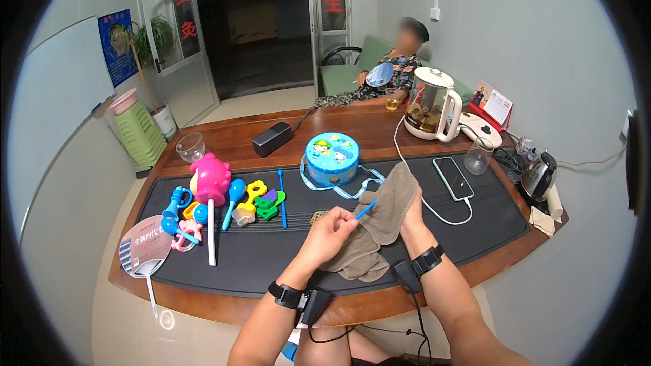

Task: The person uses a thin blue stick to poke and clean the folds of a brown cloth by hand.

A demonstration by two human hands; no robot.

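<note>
My left hand (329, 238) pinches a thin blue plastic stick (367, 209), whose exposed end points up and right across a brown-grey cloth (394, 201). Raised behind that cloth, my right hand (413, 213) grips it, with most of its fingers hidden. The cloth's lower folds drape down onto the black tea-tray surface (254, 259). Beyond my hands stands a round blue toy drum (333, 157) with a cartoon top and a blue-white strap (346, 194). A similar blue drumstick (283, 198) lies left of the drum.
Toys lie at left: a pink toy hammer (211, 180), blue maraca (234, 201), yellow rattle (253, 198). A round hand fan (145, 246) overhangs the table edge. To the right are a cabled phone (452, 178), glass cup (478, 157) and kettle (430, 107). A person (396, 66) sits beyond the table.
</note>
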